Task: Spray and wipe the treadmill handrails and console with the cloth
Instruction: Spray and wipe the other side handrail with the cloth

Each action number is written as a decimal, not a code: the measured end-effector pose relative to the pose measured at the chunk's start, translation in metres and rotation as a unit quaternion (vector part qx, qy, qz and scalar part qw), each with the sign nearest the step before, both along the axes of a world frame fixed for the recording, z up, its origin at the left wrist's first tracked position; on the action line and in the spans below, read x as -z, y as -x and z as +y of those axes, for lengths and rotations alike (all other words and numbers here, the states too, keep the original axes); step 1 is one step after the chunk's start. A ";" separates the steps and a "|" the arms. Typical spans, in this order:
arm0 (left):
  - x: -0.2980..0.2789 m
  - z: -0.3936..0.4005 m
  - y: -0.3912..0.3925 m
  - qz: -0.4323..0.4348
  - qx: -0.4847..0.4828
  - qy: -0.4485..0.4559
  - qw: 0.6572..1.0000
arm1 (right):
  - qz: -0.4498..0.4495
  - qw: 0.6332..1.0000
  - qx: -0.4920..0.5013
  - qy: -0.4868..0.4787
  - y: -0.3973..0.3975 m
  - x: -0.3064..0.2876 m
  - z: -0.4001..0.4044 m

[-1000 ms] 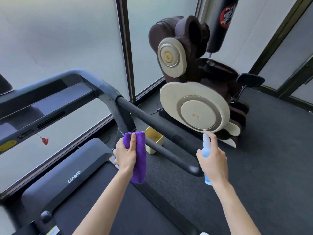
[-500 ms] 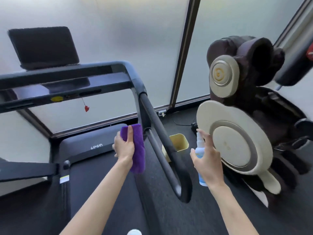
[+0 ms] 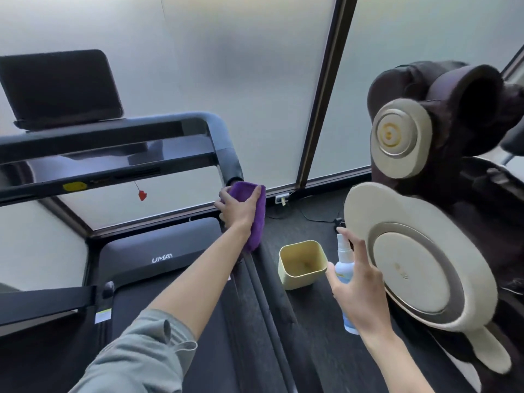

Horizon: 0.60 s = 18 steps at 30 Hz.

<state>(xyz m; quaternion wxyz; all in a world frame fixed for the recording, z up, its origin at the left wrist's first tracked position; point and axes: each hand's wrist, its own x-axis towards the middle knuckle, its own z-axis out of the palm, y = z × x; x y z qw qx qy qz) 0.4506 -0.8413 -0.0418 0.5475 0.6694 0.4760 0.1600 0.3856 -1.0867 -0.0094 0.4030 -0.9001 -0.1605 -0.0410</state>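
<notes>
My left hand (image 3: 236, 207) grips the purple cloth (image 3: 253, 211) and presses it round the top of the treadmill's right handrail (image 3: 272, 302), just below the black corner bend (image 3: 226, 157). The cloth hangs down over the rail. My right hand (image 3: 358, 290) holds a small white and blue spray bottle (image 3: 344, 268) upright, to the right of the rail, with two fingers stretched out past the nozzle. The console bar (image 3: 107, 165) with a yellow label runs left of the bend. A dark screen (image 3: 59, 86) stands above it.
A yellow bin (image 3: 302, 265) sits on the floor between rail and bottle. A brown and cream massage chair (image 3: 419, 251) fills the right side. Frosted glass panels (image 3: 255, 66) stand behind. The treadmill's motor cover (image 3: 158, 251) lies below the console, a red safety clip (image 3: 142, 195) hanging above it.
My left hand has moved forward and up with the cloth and now wraps it on the handrail's top. The view has swung left. My right hand keeps the bottle beside the rail.
</notes>
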 end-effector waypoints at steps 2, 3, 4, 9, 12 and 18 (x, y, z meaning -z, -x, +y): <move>0.002 0.009 -0.008 0.011 -0.002 0.011 1.000 | -0.002 1.000 -0.003 -0.002 -0.007 0.004 0.001; 0.002 0.014 -0.013 0.019 -0.008 0.017 1.000 | -0.004 1.000 -0.009 -0.001 -0.008 0.006 0.003; 0.002 0.019 -0.017 0.030 -0.016 0.021 0.999 | -0.004 1.000 -0.015 -0.001 -0.009 0.008 0.005; -0.001 0.021 -0.017 0.058 -0.028 0.020 0.998 | 0.001 0.999 -0.031 -0.007 -0.012 0.012 0.015; 0.000 0.012 -0.001 0.055 -0.009 0.027 0.998 | 0.003 0.999 -0.036 -0.026 -0.010 0.009 0.022; 0.025 -0.036 0.055 0.052 -0.014 0.080 0.995 | -0.001 0.998 -0.053 -0.032 0.000 0.001 0.026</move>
